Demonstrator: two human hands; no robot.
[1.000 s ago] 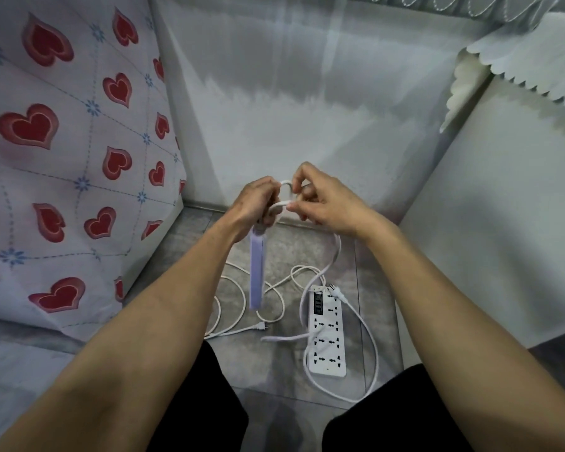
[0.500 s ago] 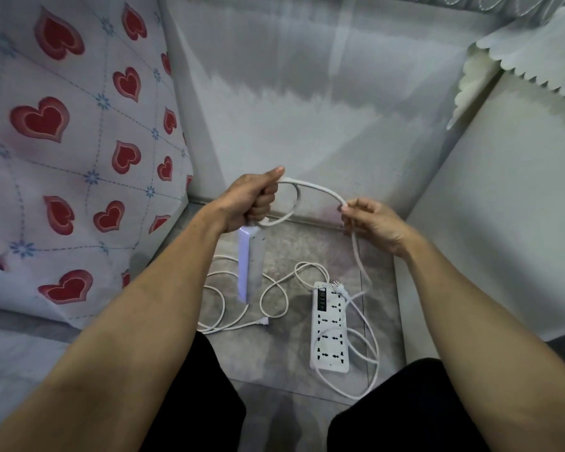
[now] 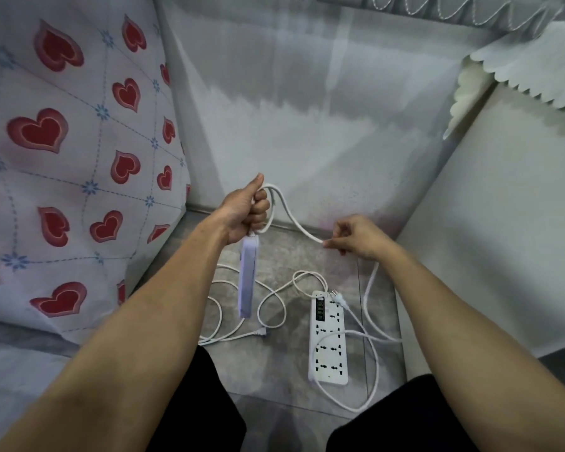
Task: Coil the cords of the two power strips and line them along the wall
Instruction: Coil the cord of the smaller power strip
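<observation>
My left hand [image 3: 247, 212] is closed around the top of a white power strip [image 3: 248, 278] that hangs straight down, together with a loop of its white cord [image 3: 289, 216]. That cord runs right to my right hand [image 3: 356, 236], which pinches it between thumb and fingers, then drops to the floor. A second white power strip [image 3: 328, 339] with several sockets lies flat on the grey floor, its plug [image 3: 336, 296] near its top end. Loose white cord loops [image 3: 271, 308] lie tangled between and around both strips.
A heart-patterned bedsheet [image 3: 72, 164] hangs on the left. The grey-white wall [image 3: 307, 125] stands straight ahead, with a white cabinet side [image 3: 503, 223] on the right under a scalloped cloth [image 3: 519, 70]. My dark-trousered knees [image 3: 203, 412] are at the bottom.
My hands were together at the loop; my right hand has since slid right and down along the cord, drawing out a length of it. The left hand keeps holding the strip.
</observation>
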